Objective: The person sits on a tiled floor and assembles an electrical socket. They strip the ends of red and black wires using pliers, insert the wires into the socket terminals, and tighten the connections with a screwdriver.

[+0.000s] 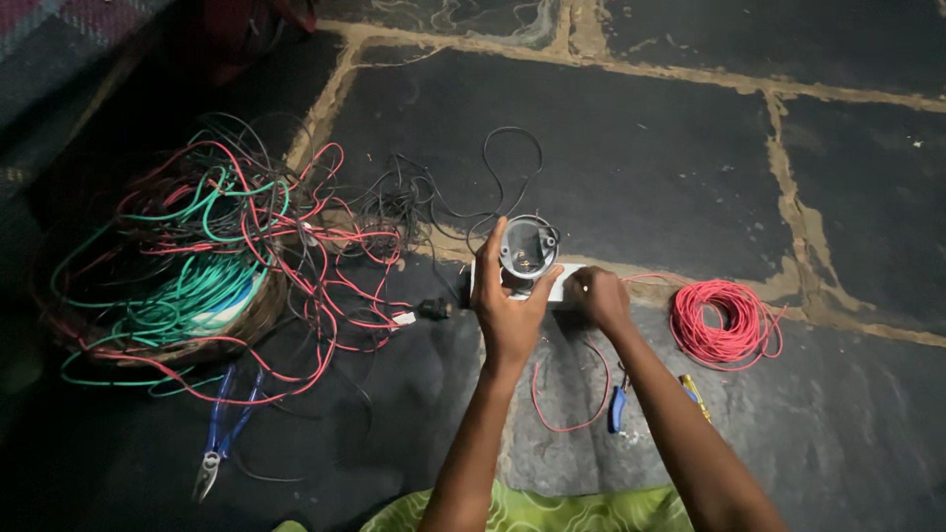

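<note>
Lamp holder (528, 248), a round grey fitting mounted on a white block (562, 286), sits near the centre of the dark stone floor (690, 177). The left hand (510, 305) grips it from 6 o'clock, thumb and fingers (496, 246) curled closed around the rim. The right hand (597, 296) is closed at the block's 3 o'clock end; whether it pinches a wire or a small tool cannot be told.

A coil of red wire (724, 323) lies at 3 o'clock of the holder, with a red strand running toward the right hand. A loose red wire loop (572, 394) lies at 6 o'clock, between the forearms. Blue-handled cutters (617, 406) and a yellow-handled tool (694, 392) rest near the right forearm. At 9 o'clock, a basket (197, 335) spills tangled red, green and black wires (246, 227); blue-handled pliers (222, 433) lie at 7 o'clock.

Risks, as judged: the block may slip or twist under a one-handed grip; a thin strand may fray or miss its terminal in the dim light; the right forearm, passing just above the cutters, may knock them; black leads (493, 167) trailing at 12 o'clock may snag and tug the holder.
</note>
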